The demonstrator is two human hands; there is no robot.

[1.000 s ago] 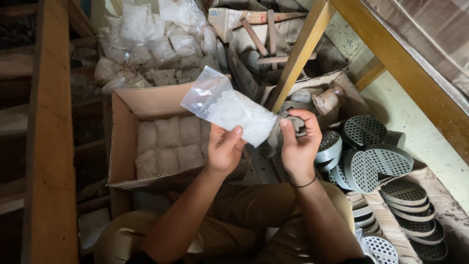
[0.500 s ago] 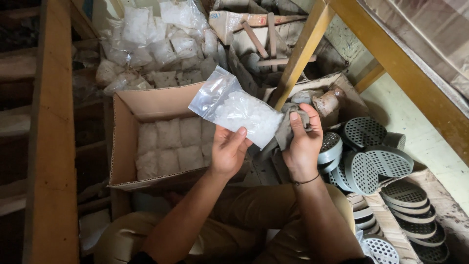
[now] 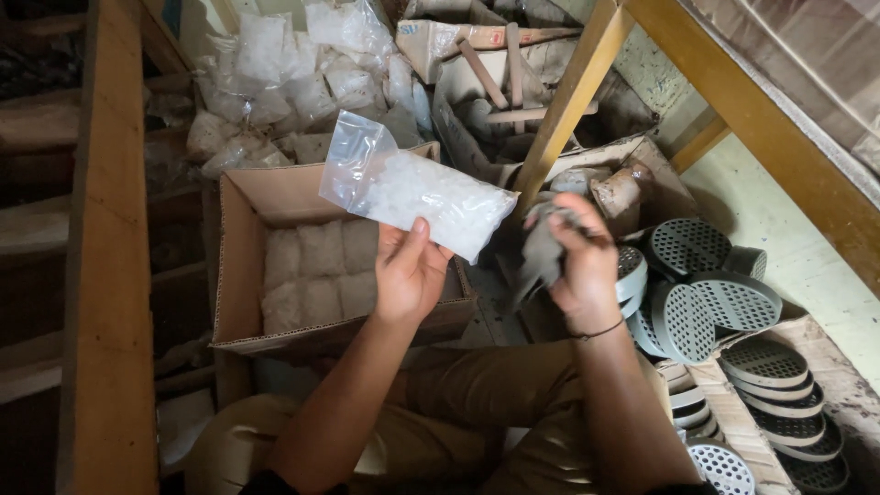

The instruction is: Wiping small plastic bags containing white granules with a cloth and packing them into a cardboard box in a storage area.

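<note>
My left hand [image 3: 408,273] grips a clear plastic bag of white granules [image 3: 412,191] by its lower edge and holds it above an open cardboard box [image 3: 240,275]. Inside the box lie several similar white packed bags [image 3: 316,275] in rows. My right hand [image 3: 579,261] is closed around a crumpled grey cloth [image 3: 543,252] just right of the held bag, apart from it.
A heap of filled clear bags [image 3: 275,82] lies behind the box. Grey perforated round plastic covers [image 3: 710,307] are stacked at the right. A slanted wooden beam [image 3: 573,101] rises behind my right hand, and a wooden plank [image 3: 105,275] runs along the left.
My right hand with the grey cloth has drawn slightly away from the bag. The bag has tilted and stays in my left hand above the box.
</note>
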